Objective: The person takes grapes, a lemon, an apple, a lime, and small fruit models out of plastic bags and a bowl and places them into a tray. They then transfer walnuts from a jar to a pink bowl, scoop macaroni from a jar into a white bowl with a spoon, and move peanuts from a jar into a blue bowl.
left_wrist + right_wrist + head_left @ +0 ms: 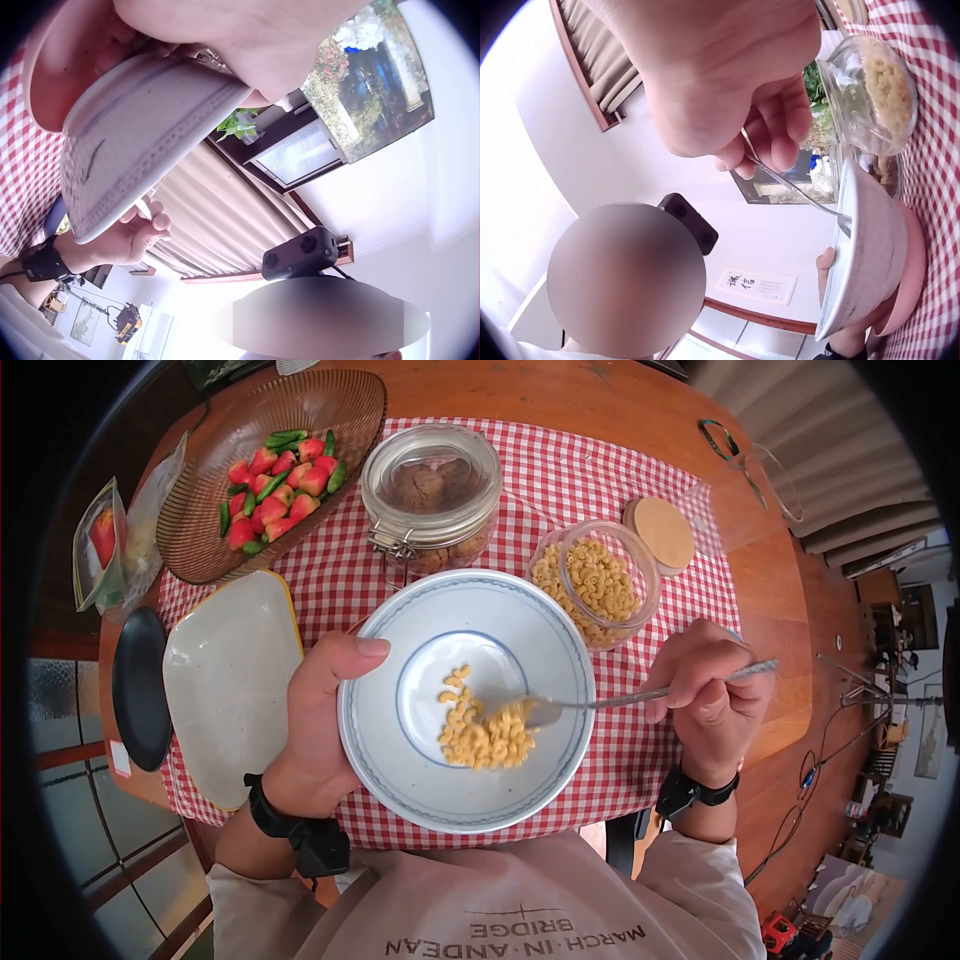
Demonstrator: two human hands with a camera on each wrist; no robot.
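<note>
A white bowl (550,630) with blue rings holds curved macaroni (487,740) in its lower middle. My left hand (325,710) grips the bowl at its left side, thumb over the rim and the other fingers hidden underneath. In my right hand (712,695) is a metal spoon (632,701), pinched by the handle. The spoon's bowl end dips among the macaroni, slightly blurred. Seen from the right wrist, the spoon (795,187) slants down past the bowl's rim (845,247). Something pink and rounded (913,274) sits beneath the bowl.
Behind the bowl stand a clip-top jar (430,490) of brown walnut-like pieces and a clear jar (600,585) of macaroni beside a wooden lid (662,535). Leftward lie a rectangular plate (230,680), a black oval dish (141,690) and a ribbed basket (195,520) of red and green produce.
</note>
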